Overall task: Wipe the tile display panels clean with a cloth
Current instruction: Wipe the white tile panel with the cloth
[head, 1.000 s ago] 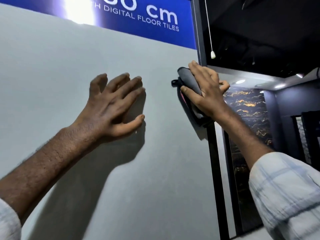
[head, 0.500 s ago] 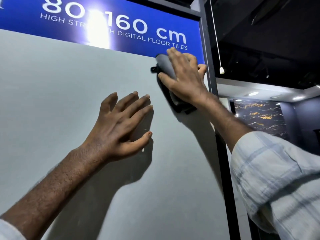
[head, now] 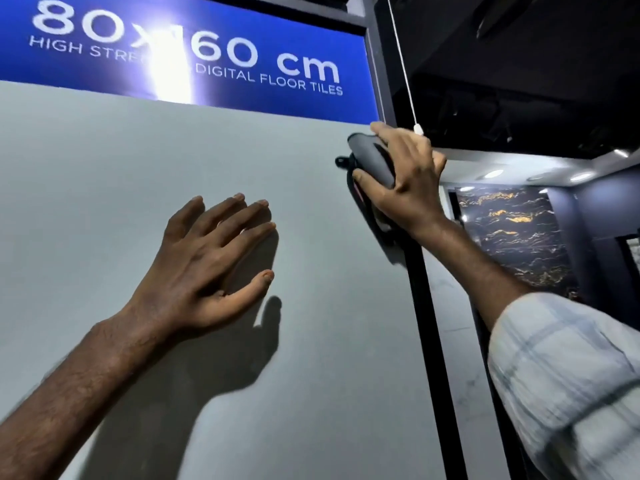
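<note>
A large pale grey tile panel (head: pixel 104 188) stands upright in front of me and fills most of the view. My left hand (head: pixel 204 268) lies flat on it near the middle, fingers straight and spread. My right hand (head: pixel 405 181) grips a dark grey cloth (head: pixel 372 161) and holds it against the panel's top right corner, just under the blue sign. Part of the cloth is hidden beneath the palm, and a dark fold hangs below the hand.
A blue sign (head: pixel 277 39) reading "80x160 cm" tops the panel. A black frame post (head: pixel 433 358) runs down its right edge. A white pull cord (head: pixel 403 64) hangs beside my right hand. A dark marbled tile (head: pixel 516 237) stands further back right.
My right hand swept the cloth up along the panel's right edge to the sign, then slid right to the top corner. My left hand stayed pressed flat. The view tilted upward.
</note>
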Motion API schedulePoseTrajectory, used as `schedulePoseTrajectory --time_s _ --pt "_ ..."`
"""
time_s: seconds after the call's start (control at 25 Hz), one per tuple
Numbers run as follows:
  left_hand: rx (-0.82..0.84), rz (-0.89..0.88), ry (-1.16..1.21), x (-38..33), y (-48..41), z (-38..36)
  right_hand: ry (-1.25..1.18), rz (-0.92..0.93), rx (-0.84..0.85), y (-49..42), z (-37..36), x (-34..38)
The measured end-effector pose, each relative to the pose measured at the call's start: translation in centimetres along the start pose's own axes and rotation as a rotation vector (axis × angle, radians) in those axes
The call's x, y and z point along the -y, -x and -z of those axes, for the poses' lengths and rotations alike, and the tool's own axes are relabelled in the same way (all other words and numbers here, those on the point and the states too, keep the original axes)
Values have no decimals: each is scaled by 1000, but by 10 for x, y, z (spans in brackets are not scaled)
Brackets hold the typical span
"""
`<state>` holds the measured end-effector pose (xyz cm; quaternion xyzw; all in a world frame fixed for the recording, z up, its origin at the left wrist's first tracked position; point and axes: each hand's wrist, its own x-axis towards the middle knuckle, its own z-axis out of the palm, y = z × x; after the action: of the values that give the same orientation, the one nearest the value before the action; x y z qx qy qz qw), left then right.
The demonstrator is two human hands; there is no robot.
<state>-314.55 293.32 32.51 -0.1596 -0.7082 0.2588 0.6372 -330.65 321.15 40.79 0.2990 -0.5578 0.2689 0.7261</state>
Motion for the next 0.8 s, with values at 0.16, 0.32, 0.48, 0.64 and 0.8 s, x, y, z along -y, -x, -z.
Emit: schedulePoseTrajectory --time_s 0.16,0.32,0.48,0.64,0.8 --pt "29 49 81 -19 25 7 102 -26 37 14 -5 7" --pt "38 91 89 -62 96 10 104 14 125 67 9 14" --pt "110 134 59 -114 173 11 93 -47 165 144 29 39" --pt "223 176 132 -157 224 11 108 -107 213 254 48 83" --pt "262 194 172 -186 254 12 120 -151 284 363 71 119"
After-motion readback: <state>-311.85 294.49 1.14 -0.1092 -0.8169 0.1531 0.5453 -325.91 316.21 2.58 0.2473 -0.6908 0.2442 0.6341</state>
